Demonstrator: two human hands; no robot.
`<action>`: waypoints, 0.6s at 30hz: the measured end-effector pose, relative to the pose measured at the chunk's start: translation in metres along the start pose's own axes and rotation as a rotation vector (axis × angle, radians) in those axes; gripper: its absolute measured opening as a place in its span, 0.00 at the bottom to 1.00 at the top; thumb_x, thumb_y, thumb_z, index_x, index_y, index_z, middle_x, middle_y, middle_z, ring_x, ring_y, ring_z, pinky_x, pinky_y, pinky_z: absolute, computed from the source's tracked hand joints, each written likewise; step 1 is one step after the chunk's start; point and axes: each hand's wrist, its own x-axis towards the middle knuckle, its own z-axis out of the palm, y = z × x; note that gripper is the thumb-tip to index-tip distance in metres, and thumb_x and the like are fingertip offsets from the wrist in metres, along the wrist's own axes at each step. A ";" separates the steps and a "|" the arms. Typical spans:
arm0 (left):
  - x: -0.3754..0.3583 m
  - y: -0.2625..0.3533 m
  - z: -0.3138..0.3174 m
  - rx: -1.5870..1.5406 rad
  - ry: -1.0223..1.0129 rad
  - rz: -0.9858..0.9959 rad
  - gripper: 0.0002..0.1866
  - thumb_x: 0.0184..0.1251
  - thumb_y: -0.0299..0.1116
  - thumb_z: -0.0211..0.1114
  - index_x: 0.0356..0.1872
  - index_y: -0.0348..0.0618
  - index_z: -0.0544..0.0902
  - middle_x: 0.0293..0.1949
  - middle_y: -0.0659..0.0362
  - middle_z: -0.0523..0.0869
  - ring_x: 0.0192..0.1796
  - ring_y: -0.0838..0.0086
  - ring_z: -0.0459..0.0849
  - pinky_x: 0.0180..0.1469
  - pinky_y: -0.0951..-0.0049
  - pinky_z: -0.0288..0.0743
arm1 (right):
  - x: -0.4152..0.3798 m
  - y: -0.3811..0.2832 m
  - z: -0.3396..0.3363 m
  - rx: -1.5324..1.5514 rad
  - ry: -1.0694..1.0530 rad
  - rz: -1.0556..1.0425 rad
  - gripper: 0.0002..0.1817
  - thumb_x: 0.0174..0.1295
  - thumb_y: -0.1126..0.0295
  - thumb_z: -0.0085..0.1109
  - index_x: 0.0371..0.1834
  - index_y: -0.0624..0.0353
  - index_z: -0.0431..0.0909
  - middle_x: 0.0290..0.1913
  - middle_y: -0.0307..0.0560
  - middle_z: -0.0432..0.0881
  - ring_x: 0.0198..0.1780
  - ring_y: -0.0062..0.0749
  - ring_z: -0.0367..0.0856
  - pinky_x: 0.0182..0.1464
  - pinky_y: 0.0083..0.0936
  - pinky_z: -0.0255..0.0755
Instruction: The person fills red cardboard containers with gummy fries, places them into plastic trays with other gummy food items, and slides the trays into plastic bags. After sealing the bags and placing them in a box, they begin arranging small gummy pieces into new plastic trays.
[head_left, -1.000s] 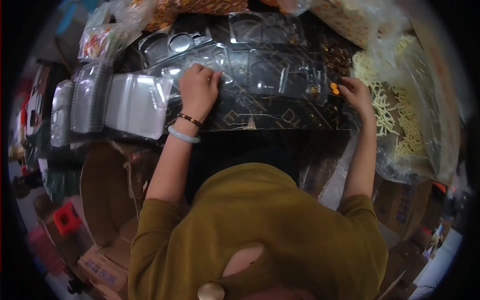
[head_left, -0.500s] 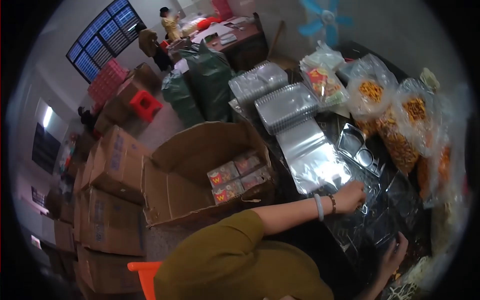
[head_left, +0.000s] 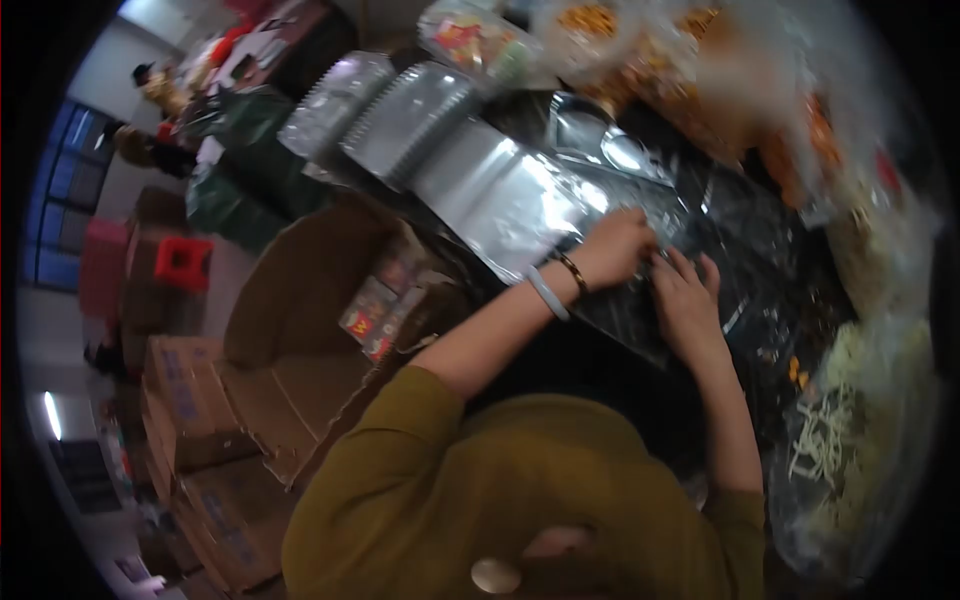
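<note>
My left hand (head_left: pixel 615 248), with a grey band and a dark beaded bracelet at the wrist, is curled closed over the black table. What its fingers hold cannot be made out. My right hand (head_left: pixel 688 295) is close beside it, fingers bent but apart, fingertips near the left fist; nothing plain shows in it. Just beyond the left hand lies a stack of clear, shiny plastic sheets or bags (head_left: pixel 490 190). Behind both hands is a clear moulded plastic tray (head_left: pixel 580 130) with hollows, lying on the table.
Stacked clear clamshell containers (head_left: pixel 410 115) stand at the table's far left. Bags of orange snacks (head_left: pixel 640 65) line the back, and a bag of pale strips (head_left: pixel 830 430) is at right. An open carton (head_left: pixel 300 290) with small printed packs (head_left: pixel 375 310) sits left. Two people are far off.
My view has turned right, so the scene shifts leftward and tilts. My right hand has come up from the table's near side to meet the left, which stays closed.
</note>
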 end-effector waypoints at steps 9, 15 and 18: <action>0.001 0.000 -0.012 -0.140 -0.010 -0.005 0.08 0.51 0.22 0.66 0.34 0.35 0.80 0.35 0.50 0.81 0.39 0.55 0.80 0.42 0.65 0.74 | -0.003 -0.001 -0.002 0.069 0.060 0.052 0.08 0.56 0.75 0.56 0.40 0.58 0.74 0.56 0.44 0.78 0.66 0.38 0.68 0.69 0.49 0.46; -0.007 0.002 -0.017 -0.158 -0.032 0.029 0.13 0.55 0.27 0.67 0.43 0.39 0.83 0.43 0.50 0.80 0.46 0.56 0.79 0.48 0.64 0.74 | 0.003 0.003 -0.012 0.203 0.050 0.085 0.07 0.59 0.72 0.57 0.40 0.57 0.77 0.55 0.45 0.78 0.62 0.39 0.71 0.67 0.46 0.50; -0.017 0.013 -0.028 -0.034 -0.098 0.140 0.14 0.56 0.32 0.68 0.45 0.43 0.84 0.47 0.50 0.78 0.51 0.56 0.76 0.52 0.61 0.72 | 0.009 0.026 -0.023 0.564 0.205 0.272 0.11 0.58 0.71 0.60 0.45 0.57 0.79 0.53 0.46 0.79 0.51 0.37 0.78 0.55 0.33 0.66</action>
